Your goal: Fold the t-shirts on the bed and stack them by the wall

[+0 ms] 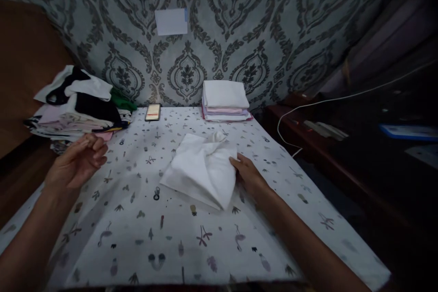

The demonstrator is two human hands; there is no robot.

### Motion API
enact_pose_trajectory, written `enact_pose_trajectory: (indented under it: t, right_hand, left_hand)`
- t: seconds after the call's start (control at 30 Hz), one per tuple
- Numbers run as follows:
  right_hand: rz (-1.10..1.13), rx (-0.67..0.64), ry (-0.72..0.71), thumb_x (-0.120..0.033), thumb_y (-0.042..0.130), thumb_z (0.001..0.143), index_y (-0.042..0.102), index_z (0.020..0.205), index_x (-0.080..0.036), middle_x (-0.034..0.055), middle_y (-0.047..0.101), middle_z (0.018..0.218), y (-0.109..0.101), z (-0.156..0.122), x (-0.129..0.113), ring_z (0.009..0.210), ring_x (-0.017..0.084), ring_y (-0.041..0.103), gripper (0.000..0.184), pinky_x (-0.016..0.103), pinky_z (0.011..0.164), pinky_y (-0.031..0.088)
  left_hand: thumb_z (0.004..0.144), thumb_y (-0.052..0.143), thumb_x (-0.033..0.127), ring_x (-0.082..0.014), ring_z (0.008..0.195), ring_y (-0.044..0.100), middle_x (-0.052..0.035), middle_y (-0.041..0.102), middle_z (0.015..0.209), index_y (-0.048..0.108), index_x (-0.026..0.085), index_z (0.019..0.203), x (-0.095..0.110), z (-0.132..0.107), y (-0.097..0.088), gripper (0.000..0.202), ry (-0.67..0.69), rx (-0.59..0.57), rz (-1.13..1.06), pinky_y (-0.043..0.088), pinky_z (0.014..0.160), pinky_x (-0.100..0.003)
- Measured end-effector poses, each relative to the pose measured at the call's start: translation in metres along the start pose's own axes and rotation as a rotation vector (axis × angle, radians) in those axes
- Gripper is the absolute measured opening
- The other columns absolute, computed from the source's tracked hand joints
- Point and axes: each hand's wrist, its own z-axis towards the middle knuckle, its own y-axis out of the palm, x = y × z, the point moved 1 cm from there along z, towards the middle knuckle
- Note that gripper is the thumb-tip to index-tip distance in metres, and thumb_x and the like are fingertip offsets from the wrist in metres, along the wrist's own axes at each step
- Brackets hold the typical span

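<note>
A crumpled white cloth (pixel 201 166) lies near the middle of the patterned sheet, with a twisted bunch at its far edge and one corner towards me. My right hand (pixel 251 175) grips its right edge, thumb on top and the other fingers partly hidden below. To the left, my left hand (pixel 80 159) is raised above the sheet, fingers loosely curled and nothing visible in them. It is nearest to a loose pile of clothes (pixel 78 109) in white, black, pink and green. Beyond the cloth stands a neat stack of folded cloths (pixel 226 96), a white one on top.
A phone (pixel 153 112) with a lit screen lies on the patterned sheet (pixel 137 232) by the wall. Paper (pixel 171 22) hangs on the wallpaper. At the right, a white cable (pixel 328 100) crosses a dark surface holding a blue-edged object (pixel 409 132). A brown panel (pixel 27 64) stands left.
</note>
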Motion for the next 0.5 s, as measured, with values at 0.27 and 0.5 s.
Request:
enact_pose_trajectory:
  t: [0.27, 0.5]
  right_hand:
    - [-0.819, -0.204, -0.737, -0.039, 0.042, 0.095, 0.051, 0.139, -0.024, 0.007, 0.067, 0.096, 0.017, -0.017, -0.025, 0.081, 0.021, 0.063, 0.048, 0.035, 0.076, 0.052]
    - [-0.969, -0.691, -0.73, -0.032, 0.048, 0.087, 0.07, 0.105, -0.026, 0.0067, 0.074, 0.094, 0.066, -0.006, -0.029, 0.087, 0.026, 0.068, 0.029, 0.036, 0.077, 0.053]
  left_hand:
    - [0.072, 0.065, 0.046, -0.016, 0.068, 0.055, -0.0004, 0.06, 0.071, 0.06, 0.019, 0.077, -0.106, 0.015, 0.022, 0.029, -0.14, -0.172, 0.797, 0.047, 0.063, -0.027]
    - [0.081, 0.058, 0.042, -0.0274, 0.092, 0.063, -0.0089, 0.069, 0.097, 0.06, 0.021, 0.099, -0.138, 0.034, 0.101, 0.027, -0.034, -0.413, 1.364, 0.046, 0.08, -0.037]
